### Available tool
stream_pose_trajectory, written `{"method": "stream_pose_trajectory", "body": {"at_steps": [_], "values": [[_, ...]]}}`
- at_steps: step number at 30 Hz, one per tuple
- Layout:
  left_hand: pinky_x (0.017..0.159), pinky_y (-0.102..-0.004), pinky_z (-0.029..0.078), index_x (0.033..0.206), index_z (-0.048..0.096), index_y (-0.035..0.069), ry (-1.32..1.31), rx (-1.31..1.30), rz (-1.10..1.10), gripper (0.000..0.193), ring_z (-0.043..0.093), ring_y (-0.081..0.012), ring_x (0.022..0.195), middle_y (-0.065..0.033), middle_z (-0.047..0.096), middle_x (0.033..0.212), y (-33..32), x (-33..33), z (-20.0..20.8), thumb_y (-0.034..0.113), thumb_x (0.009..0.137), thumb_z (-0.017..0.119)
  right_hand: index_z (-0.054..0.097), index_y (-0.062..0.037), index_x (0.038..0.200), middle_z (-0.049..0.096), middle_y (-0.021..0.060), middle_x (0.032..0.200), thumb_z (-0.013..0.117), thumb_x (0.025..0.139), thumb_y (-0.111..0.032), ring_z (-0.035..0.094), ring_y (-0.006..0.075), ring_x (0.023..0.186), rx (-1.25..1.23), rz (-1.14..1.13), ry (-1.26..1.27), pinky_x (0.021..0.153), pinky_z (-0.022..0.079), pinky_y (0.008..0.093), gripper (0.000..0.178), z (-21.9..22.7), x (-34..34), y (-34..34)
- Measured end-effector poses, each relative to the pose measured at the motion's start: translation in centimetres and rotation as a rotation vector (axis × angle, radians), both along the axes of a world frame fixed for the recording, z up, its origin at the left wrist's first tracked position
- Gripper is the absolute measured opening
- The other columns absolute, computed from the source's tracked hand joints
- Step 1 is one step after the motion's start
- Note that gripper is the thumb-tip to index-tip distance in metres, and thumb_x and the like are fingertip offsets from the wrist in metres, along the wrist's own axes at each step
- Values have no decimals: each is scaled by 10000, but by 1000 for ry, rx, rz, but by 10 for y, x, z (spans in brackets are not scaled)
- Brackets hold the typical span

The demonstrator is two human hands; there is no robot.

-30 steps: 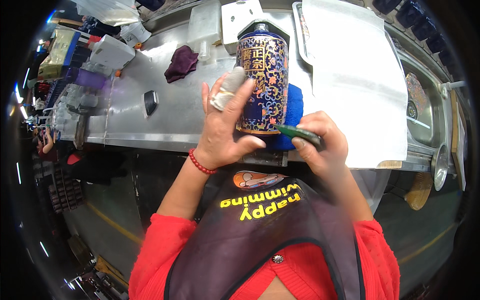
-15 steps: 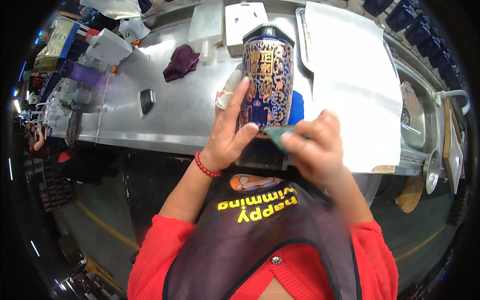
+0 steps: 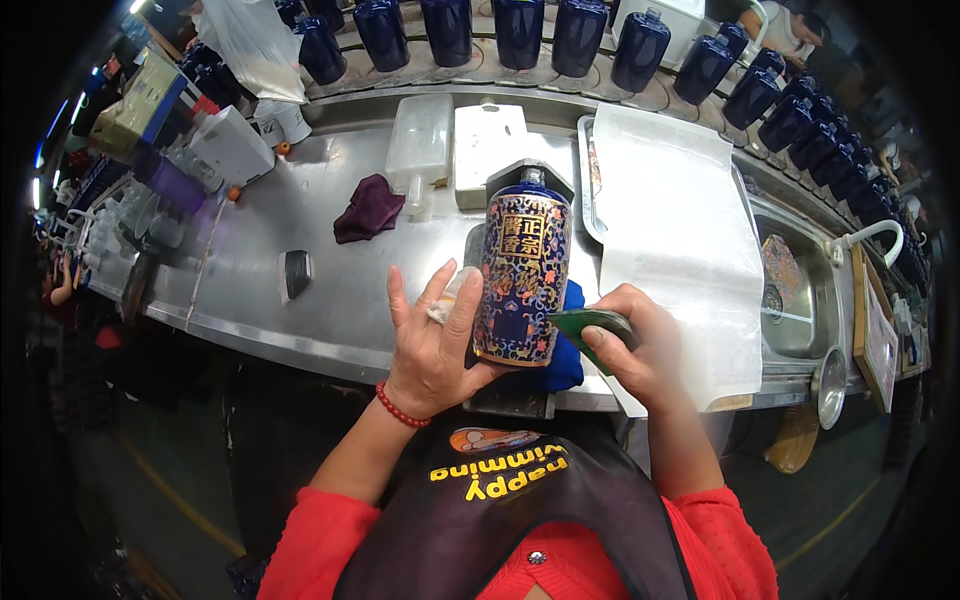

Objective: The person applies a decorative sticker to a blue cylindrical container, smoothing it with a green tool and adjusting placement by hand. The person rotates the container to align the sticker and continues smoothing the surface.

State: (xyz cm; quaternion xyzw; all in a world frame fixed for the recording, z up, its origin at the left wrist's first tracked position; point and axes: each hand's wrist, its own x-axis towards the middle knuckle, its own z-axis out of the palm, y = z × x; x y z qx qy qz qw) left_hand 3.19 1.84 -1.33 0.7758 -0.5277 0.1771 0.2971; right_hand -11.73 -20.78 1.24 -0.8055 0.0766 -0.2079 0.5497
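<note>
A dark blue bottle (image 3: 522, 290) with a colourful floral wrap and gold characters lies face up on a dark stand (image 3: 505, 403), its neck pointing away. Along its left side rests my left hand (image 3: 430, 345), fingers spread and thumb at the base; one finger wears a whitish wrapping. My right hand (image 3: 640, 350) pinches a flat green scraper (image 3: 590, 323), whose tip meets the bottle's lower right edge. Beneath the bottle, a bright blue cloth (image 3: 568, 362) shows on the right.
White paper (image 3: 675, 270) covers a tray to the right, before a sink (image 3: 800, 285). A crumpled purple cloth (image 3: 368, 209), a small black piece (image 3: 295, 274) and a clear plastic box (image 3: 420, 140) lie left on the metal table. Behind, several blue bottles (image 3: 518, 30) line a conveyor.
My view has tilted up, bringing the bottle row into sight. The scraper has gone from the bottle's bottom corner up to its right edge. My left fingers are spread wider.
</note>
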Motion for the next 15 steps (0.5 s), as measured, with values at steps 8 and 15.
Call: {"method": "stream_pose_trajectory", "body": {"at_steps": [8, 15], "values": [[1217, -659, 24, 1525, 474, 49, 144, 66, -127, 985, 276, -443, 1486, -182, 495, 1529, -6, 16, 3, 797, 885, 515, 708, -37, 982, 659, 119, 837, 765, 840, -94, 652, 279, 750, -438, 259, -22, 672, 504, 352, 163, 46, 66, -19], [1215, -662, 23, 1585, 243, -55, 356, 31, -103, 1180, 248, -453, 1497, -242, 398, 1563, 6, 1, -20, 685, 801, 723, 668, -20, 941, 684, 158, 875, 698, 884, -116, 703, 336, 843, -757, 387, 122, 769, 560, 431, 116, 74, 126, -16]]}}
